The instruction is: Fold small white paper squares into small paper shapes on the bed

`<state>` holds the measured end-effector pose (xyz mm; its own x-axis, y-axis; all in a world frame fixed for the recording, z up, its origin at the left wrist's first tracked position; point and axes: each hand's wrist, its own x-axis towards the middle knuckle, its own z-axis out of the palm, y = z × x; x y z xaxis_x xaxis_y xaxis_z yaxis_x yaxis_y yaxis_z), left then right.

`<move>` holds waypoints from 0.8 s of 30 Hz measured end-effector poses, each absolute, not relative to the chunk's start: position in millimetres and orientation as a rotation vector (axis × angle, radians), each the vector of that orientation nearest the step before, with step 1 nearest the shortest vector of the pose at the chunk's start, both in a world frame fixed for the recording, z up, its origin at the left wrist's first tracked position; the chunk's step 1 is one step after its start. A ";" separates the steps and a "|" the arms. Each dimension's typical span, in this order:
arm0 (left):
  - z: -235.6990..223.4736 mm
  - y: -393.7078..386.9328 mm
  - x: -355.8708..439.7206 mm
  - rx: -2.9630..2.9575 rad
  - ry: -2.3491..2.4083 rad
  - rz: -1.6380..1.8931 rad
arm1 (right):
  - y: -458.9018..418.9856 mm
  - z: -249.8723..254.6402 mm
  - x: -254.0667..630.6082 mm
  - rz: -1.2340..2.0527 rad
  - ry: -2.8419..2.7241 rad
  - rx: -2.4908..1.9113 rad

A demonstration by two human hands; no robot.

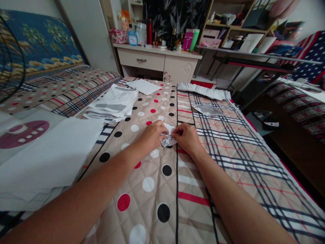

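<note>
Between my two hands is a small piece of white paper [168, 141] with dark handwriting on it, resting on or just above the bedspread. My left hand [155, 135] pinches its left side, fingers closed. On its right side, the thumb and fingertips of my right hand [187, 137] are closed on the same paper. Part of the paper is covered by my fingers. The patterned bedspread [142, 213] with dots and plaid lies under both forearms.
Stacked papers [114, 101] lie beyond my left hand, with a loose white sheet [144, 86] behind. Large white sheets [50, 159] spread at the left. A pleated white strip [203, 90] and a grey-white piece [207, 109] lie at the right. A white dresser [142, 59] stands behind the bed.
</note>
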<state>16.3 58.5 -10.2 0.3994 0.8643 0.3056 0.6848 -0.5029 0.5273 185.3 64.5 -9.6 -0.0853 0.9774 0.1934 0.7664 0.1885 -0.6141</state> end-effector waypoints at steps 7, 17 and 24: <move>-17.1 65.4 11.0 2.200 1.294 0.800 | 63.7 -11.4 185.8 0.460 -1.914 -1.615; -7.1 66.7 7.4 2.065 1.153 0.636 | 63.7 -10.2 185.7 0.481 -1.900 -1.595; -5.5 70.7 3.6 2.183 1.067 0.511 | 61.9 -10.2 185.4 0.488 -1.903 -1.588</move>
<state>3.6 70.7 -5.5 0.5935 0.8025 0.0612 0.5508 -0.4604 0.6962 185.4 61.9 -10.2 -0.0984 0.9718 0.2143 0.7490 0.2141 -0.6271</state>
